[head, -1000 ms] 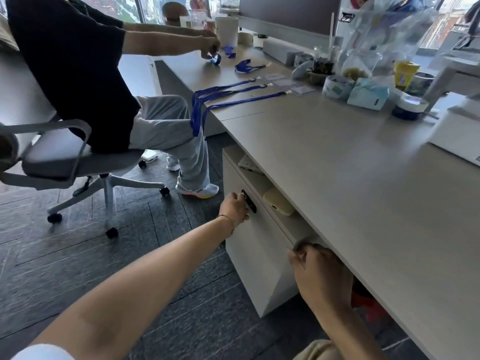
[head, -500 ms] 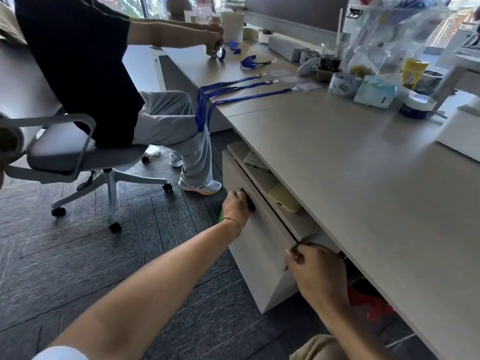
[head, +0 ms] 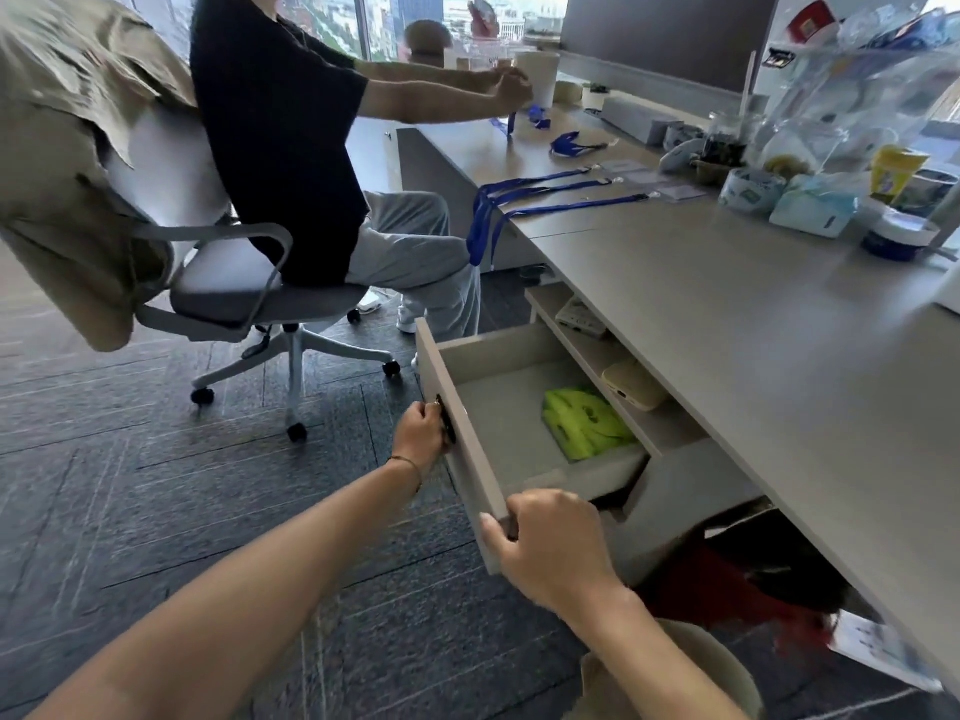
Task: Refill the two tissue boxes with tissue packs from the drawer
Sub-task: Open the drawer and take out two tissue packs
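Observation:
The beige drawer under the desk stands pulled out over the floor. Inside it, toward the back, lie bright green tissue packs, partly hidden by the shelf above. My left hand grips the black handle on the drawer front. My right hand clasps the near corner of the drawer front. A pale blue tissue pack lies at the back of the desk. A white box corner shows at the right edge.
A person in a black shirt sits on a grey office chair left of the drawer, handling blue lanyards. A cream device lies on the shelf over the drawer. Cups, jars and bags crowd the desk's back. A red item lies under the desk.
The drawer has slid out from nearly closed to wide open, drawn by both hands, and the green packs inside have come into sight.

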`<control>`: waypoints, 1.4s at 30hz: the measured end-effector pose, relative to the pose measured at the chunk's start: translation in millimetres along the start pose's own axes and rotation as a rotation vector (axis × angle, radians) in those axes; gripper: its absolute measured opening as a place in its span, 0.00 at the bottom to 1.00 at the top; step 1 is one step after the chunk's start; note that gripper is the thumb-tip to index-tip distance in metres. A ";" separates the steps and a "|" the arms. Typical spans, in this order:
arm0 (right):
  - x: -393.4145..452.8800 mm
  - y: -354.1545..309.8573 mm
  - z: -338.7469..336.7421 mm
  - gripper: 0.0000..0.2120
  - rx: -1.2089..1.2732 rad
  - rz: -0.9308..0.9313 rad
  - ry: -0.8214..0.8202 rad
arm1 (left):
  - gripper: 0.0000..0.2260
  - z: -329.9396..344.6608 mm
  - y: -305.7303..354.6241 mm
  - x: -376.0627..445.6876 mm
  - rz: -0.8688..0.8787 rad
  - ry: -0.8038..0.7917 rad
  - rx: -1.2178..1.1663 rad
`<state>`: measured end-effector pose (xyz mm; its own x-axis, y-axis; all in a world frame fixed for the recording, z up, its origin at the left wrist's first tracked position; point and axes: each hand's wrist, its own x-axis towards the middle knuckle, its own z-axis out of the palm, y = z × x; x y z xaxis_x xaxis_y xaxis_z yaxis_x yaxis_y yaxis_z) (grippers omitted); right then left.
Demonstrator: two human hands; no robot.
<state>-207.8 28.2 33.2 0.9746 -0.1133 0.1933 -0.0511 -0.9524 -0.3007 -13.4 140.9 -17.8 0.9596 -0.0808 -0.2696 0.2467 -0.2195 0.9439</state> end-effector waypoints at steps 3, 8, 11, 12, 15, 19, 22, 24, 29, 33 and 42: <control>1.2 -30.1 4.3 0.24 0.042 -0.039 -0.042 | 0.14 -30.5 -8.1 -3.0 -0.003 0.044 0.016; 4.1 -74.1 18.5 0.25 0.062 -0.098 -0.104 | 0.15 -73.7 -16.3 -14.3 -0.008 0.118 0.026; 5.1 -94.7 27.8 0.25 0.065 -0.131 -0.109 | 0.15 -94.6 -21.7 -19.6 -0.014 0.145 -0.007; 5.0 -99.7 30.4 0.25 0.070 -0.136 -0.112 | 0.16 -100.1 -21.2 -21.5 -0.014 0.158 -0.011; 5.0 -110.3 35.0 0.25 0.098 -0.149 -0.133 | 0.17 -111.7 -22.7 -22.6 -0.040 0.150 -0.015; 9.6 -110.8 26.0 0.31 0.122 -0.168 -0.174 | 0.12 -129.6 -19.3 -15.7 -0.103 0.204 0.044; 22.3 -82.6 8.0 0.29 0.183 -0.048 -0.135 | 0.07 -129.0 9.4 -16.4 0.173 0.420 0.306; 31.4 -55.2 -6.1 0.23 0.121 0.040 -0.085 | 0.11 -110.6 38.2 -22.2 0.476 0.408 0.394; 44.1 0.4 -28.3 0.12 0.015 0.234 -0.012 | 0.17 -22.4 47.2 -20.9 0.738 -0.231 0.888; 49.4 23.6 -32.4 0.12 -0.006 0.280 -0.070 | 0.24 21.9 22.8 -20.7 0.787 -0.558 1.297; 93.5 41.0 -10.2 0.26 0.075 0.534 -0.334 | 0.25 -13.1 21.2 -9.2 0.596 -0.533 1.442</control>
<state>-120.9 -24.4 48.4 0.8352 -0.4613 -0.2994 -0.5453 -0.7652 -0.3421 -15.2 149.7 7.2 0.6400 -0.7173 -0.2754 -0.7307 -0.6790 0.0703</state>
